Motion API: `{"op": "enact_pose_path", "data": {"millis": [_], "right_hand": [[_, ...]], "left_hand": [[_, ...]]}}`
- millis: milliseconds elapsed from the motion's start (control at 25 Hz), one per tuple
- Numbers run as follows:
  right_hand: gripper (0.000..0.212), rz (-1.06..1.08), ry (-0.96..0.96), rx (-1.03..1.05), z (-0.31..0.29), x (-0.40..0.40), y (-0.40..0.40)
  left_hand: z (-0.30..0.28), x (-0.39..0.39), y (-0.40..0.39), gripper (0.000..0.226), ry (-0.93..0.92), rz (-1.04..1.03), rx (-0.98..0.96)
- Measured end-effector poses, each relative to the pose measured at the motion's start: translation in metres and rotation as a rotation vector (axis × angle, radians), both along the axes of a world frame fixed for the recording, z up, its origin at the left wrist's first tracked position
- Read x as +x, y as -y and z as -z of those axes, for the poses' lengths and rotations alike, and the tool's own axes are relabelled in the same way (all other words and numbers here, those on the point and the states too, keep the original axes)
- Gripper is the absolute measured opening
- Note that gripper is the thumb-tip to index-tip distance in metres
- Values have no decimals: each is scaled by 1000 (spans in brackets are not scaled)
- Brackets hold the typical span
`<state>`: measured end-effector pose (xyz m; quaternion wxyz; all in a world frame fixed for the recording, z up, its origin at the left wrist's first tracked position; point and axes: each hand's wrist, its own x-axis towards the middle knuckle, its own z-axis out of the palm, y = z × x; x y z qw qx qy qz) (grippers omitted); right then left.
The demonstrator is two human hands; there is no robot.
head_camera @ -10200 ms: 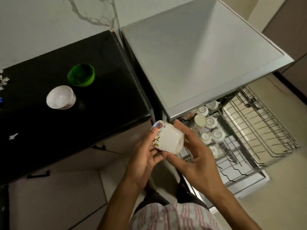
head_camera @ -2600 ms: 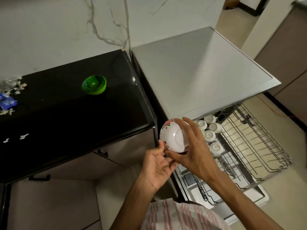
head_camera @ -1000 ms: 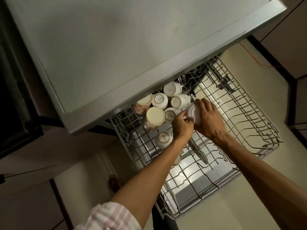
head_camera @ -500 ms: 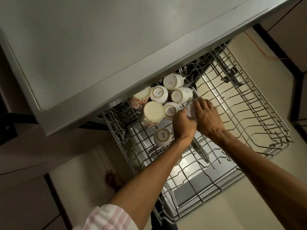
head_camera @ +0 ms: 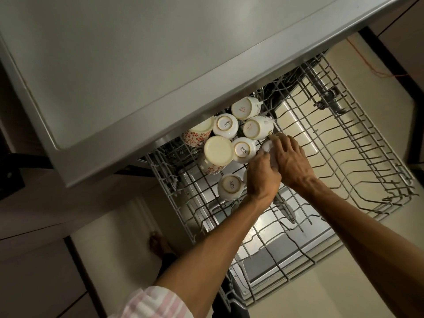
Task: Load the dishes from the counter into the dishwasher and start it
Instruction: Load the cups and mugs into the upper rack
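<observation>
The dishwasher's wire rack (head_camera: 358, 171) is pulled out below the grey appliance top (head_camera: 160, 65). Several upturned white cups (head_camera: 226, 125) stand in its back left part. A small white bowl (head_camera: 268, 149) sits low in the rack beside them, mostly hidden between my hands. My right hand (head_camera: 290, 160) covers it from the right with curled fingers. From the left, my left hand (head_camera: 261, 179) pinches its near edge.
The rack's right half (head_camera: 344, 134) holds only bare tines. Under the rack the open door's inner panel (head_camera: 286, 260) shows. A cabinet front (head_camera: 34, 249) stands to the left, and my foot (head_camera: 158, 245) is on the pale floor.
Since a second ago both hands have sunk a little deeper into the rack with the bowl. Earlier the bowl was carried over from the counter.
</observation>
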<state>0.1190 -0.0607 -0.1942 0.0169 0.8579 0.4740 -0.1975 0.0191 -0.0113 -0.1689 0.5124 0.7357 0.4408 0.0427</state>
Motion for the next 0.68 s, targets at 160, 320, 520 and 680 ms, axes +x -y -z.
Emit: {"op": "enact_pose_path", "data": {"millis": [160, 320, 520, 680], "right_hand": [[111, 13, -19, -75, -3, 4, 2], [113, 144, -144, -23, -24, 1, 10], [66, 238, -213, 262, -76, -27, 16], [47, 318, -197, 422, -128, -67, 16]], "left_hand": [[-7, -4, -7, 41, 56, -22, -40], [-27, -13, -22, 40, 105, -57, -66], [-77, -41, -30, 37, 181, -80, -80], [-117, -77, -24, 38, 259, -106, -101]]}}
